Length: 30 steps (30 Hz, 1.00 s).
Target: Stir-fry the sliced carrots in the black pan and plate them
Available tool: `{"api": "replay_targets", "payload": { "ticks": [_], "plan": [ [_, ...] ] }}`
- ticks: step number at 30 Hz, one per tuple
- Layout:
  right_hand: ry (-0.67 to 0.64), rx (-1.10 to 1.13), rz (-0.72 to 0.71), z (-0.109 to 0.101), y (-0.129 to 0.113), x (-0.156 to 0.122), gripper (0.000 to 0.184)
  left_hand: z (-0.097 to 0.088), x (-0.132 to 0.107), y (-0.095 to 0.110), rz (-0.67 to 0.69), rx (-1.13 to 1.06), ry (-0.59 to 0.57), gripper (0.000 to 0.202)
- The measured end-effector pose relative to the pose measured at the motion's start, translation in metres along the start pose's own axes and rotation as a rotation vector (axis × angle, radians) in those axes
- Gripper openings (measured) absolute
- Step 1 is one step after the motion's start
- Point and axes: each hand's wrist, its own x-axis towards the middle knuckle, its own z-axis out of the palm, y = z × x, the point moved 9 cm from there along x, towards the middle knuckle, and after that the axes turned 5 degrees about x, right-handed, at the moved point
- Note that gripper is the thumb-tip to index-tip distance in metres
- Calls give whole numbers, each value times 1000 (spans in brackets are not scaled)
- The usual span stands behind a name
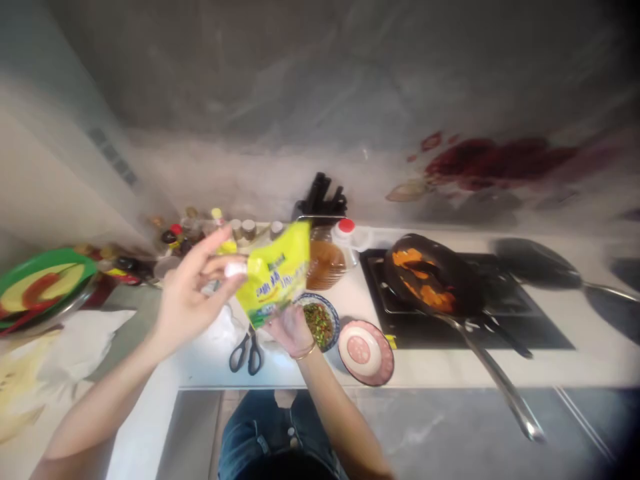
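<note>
A yellow seasoning pouch (278, 270) with printed writing is held up, tilted, over the counter. My left hand (193, 290) pinches the white cap (235, 269) at the pouch's left edge between thumb and fingers. Whether the cap is still screwed on cannot be made out. From below, my right hand (294, 331) grips the pouch's lower end, its fingers partly hidden by it. Just beside that hand is a patterned bowl (336, 323) holding chopped green and brown food. Black-handled scissors (254, 357) lie below the pouch, their blades partly covered.
A pink-and-white bowl (359, 350) sits near the front edge. On the right, a pan (470, 287) with orange food rests on the black stove (547, 327), its handle jutting forward. Behind are a large oil jug (325, 263), a knife block (323, 200) and several seasoning jars (249, 230).
</note>
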Motion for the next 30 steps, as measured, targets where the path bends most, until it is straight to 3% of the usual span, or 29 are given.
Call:
{"api": "replay_targets", "payload": {
  "ticks": [2, 6, 8, 10, 12, 15, 19, 22, 28, 30],
  "plan": [
    [127, -20, -102, -22, -16, -22, 69, 21, -1, 33, 203, 5, -85, 48],
    [341, -65, -230, -70, -49, -82, 78, 68, -4, 95, 746, 90, -185, 20],
    [422, -76, -327, -89, -70, -111, 84, 95, -3, 115, 838, 56, -260, 12],
    [487, -69, -436, -102, -91, -139, 90, 122, 2, 131, 778, -33, -316, 15],
    [521, -29, -507, -112, -106, -162, 93, 146, 9, 145, 630, -165, -334, 21],
    [587, 58, -620, -131, -129, -197, 87, 185, 12, 172, 438, -364, -411, 35],
    [734, 137, -817, -164, -160, -259, 79, 226, -1, 233, 546, -681, -544, 53],
    [796, 151, -844, -186, -171, -303, 74, 252, -24, 269, 558, -835, -635, 42],
    [945, 71, -910, -232, -175, -396, 63, 316, -69, 290, -10, -927, -617, 41],
    [995, 45, -928, -245, -179, -419, 64, 334, -78, 304, -84, -921, -576, 33]
  ]
}}
